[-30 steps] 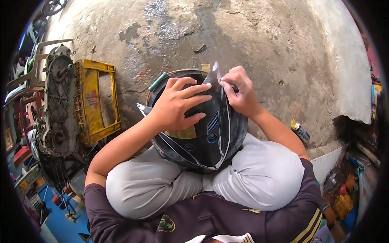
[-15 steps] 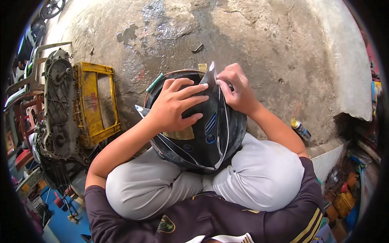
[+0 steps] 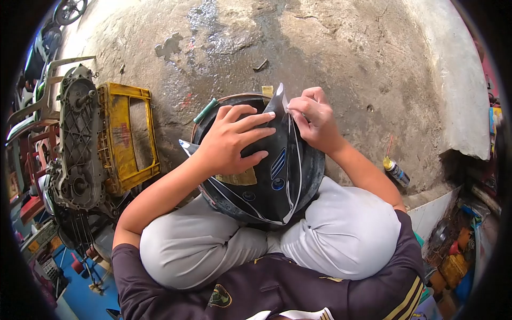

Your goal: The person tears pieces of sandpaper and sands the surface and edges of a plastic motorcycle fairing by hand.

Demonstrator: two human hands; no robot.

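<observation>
A black panel [image 3: 268, 184] with pale edges and blue marks lies over a round dark tub or bucket between my knees. My left hand [image 3: 232, 137] rests on the panel with its fingers spread, pressing near the middle. At the panel's pointed upper end, my right hand [image 3: 314, 118] pinches at the right edge with thumb and fingers together; whatever is between them is too small to make out. A green-handled piece [image 3: 205, 111] lies on the tub's upper left rim. Tan paper or tape [image 3: 238, 177] shows below my left hand.
On the left stand a yellow crate [image 3: 140, 176] and a metal engine casing [image 3: 80, 138]. A spray can [image 3: 397, 173] lies on the concrete floor at the right. Assorted parts [image 3: 453, 266] fill the lower right, beside a low ledge [image 3: 461, 106].
My right hand has shifted slightly along the panel's upper right edge, its fingers still pinched. My left hand keeps its place on the panel. The whole view has moved a little.
</observation>
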